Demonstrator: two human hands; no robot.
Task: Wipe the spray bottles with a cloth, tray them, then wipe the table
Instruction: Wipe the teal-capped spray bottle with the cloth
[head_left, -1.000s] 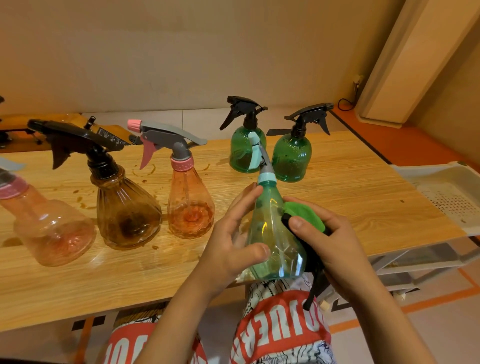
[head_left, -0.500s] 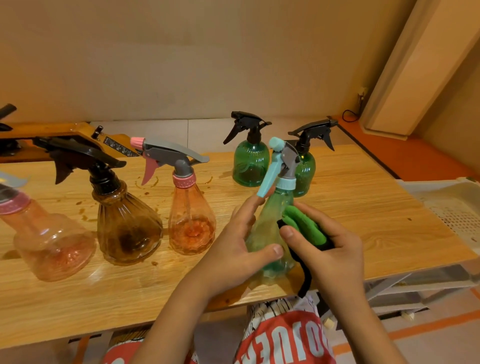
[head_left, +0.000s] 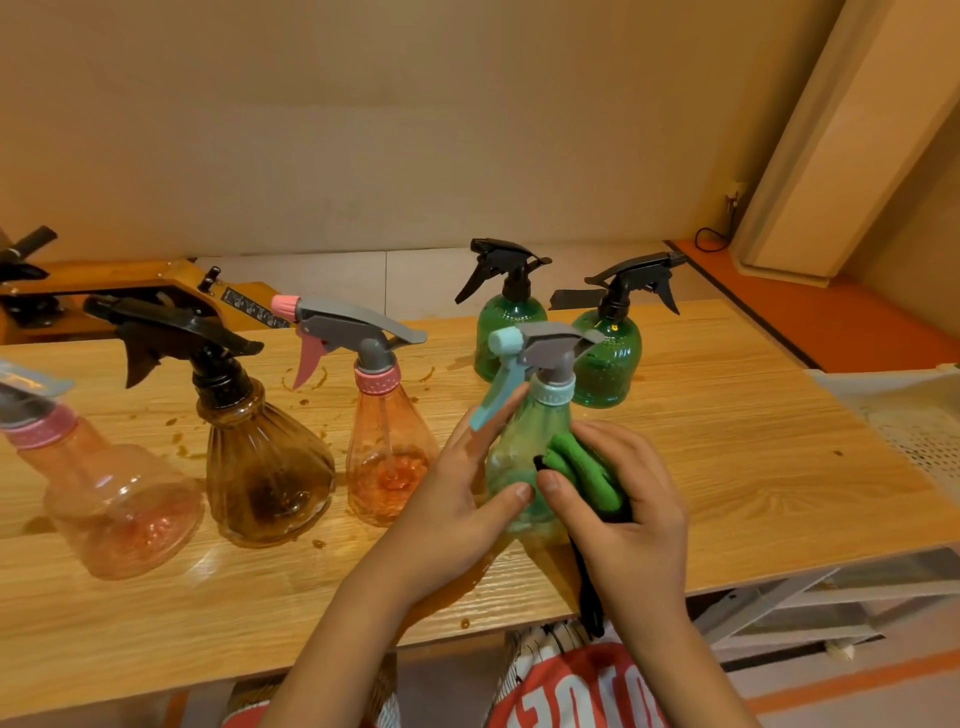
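Note:
A pale green spray bottle (head_left: 524, 441) with a grey head and light blue trigger stands near the front edge of the wooden table (head_left: 727, 467). My left hand (head_left: 457, 499) holds it from the left, thumb across its lower body. My right hand (head_left: 623, 504) grips a folded green and black cloth (head_left: 582, 475) and presses it against the bottle's right side. Two dark green bottles (head_left: 506, 332) (head_left: 610, 358) with black heads stand behind. To the left stand a pink bottle (head_left: 389, 441), a brown bottle (head_left: 265, 462) and another pink bottle (head_left: 104, 493).
A white perforated tray (head_left: 919, 421) sits off the table's right end. Brown drops and ring stains (head_left: 311, 384) spot the tabletop around the left bottles. An orange machine (head_left: 130, 291) stands behind the table at the left.
The pale green bottle went from tilted over my lap to upright on the table, and its trigger turned to the left. My right hand slid the cloth along the bottle's side.

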